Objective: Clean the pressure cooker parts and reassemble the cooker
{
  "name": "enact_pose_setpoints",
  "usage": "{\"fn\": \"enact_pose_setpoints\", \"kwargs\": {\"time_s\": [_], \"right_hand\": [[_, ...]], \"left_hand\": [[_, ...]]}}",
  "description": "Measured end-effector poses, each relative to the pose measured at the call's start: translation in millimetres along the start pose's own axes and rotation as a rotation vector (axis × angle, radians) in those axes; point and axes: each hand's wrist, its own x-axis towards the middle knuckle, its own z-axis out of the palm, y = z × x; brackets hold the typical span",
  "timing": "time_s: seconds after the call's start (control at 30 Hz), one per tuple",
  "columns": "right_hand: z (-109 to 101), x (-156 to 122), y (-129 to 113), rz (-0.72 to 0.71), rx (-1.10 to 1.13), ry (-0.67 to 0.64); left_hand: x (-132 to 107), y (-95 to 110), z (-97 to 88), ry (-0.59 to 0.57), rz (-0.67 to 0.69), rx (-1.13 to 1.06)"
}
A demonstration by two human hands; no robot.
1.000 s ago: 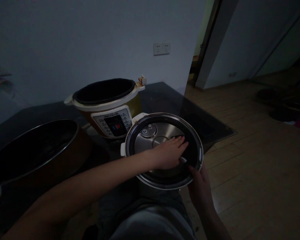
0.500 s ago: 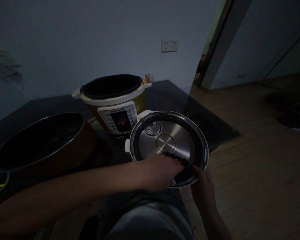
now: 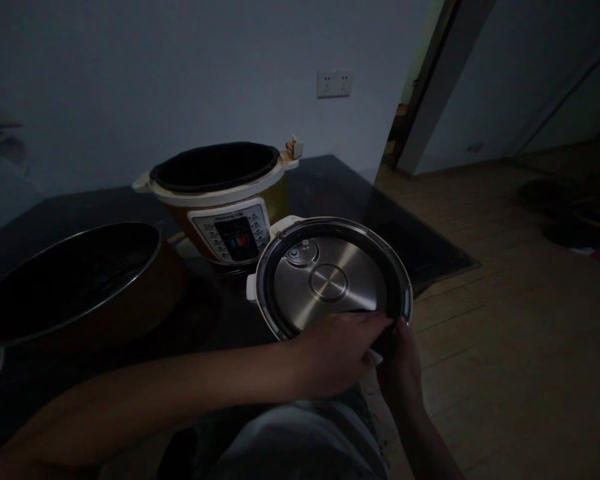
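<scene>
One bare right hand point(image 3: 400, 370) is clamping the near-right rim of a round silver-steel lid point(image 3: 330, 280), seemingly steadying it underside-up between body and cooker; the left hand point(image 3: 333, 353) is touching it there, its grip impossible to tell, something pale point(image 3: 374, 358) beneath staying unclear. The frame is cutting off a large round brown pan point(image 3: 155, 297); shadow is filling the white-and-gold pressure cooker point(image 3: 220, 199) standing behind on the black table point(image 3: 417, 247).

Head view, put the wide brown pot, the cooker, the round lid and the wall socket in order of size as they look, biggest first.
1. Wide brown pot, perhaps helped by nearness
2. Cooker and round lid: too alike to rank, as the left hand hides part of the lid
3. Wall socket
</scene>
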Motion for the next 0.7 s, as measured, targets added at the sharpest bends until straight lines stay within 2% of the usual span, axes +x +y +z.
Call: {"fn": "enact_pose_setpoints", "kwargs": {"time_s": [0.1, 0.23, 0.37, 0.57, 0.7], "right_hand": [[-2.4, 1.8, 6.0, 0.003, -0.017, -0.006], [-3.8, 3.0, 11.4, 0.03, 0.071, -0.012], [-0.2, 1.1, 9.4, 0.048, 0.118, 0.0], [6.4, -1.0, -5.2, 0.064, 0.133, 0.011], [9.3, -2.2, -16.5, 0.026, 0.034, 0.055]], "left_hand": [[7.8, 3.8, -2.2, 0.073, -0.035, -0.047], [9.5, 3.9, 1.3, 0.039, -0.059, -0.024], [3.9, -2.9, 2.8, 0.033, 0.005, -0.02], [-12.5, -5.3, -9.5, -0.089, 0.048, 0.014], [-30.2, -5.0, -10.7, -0.156, 0.052, 0.106]]}}
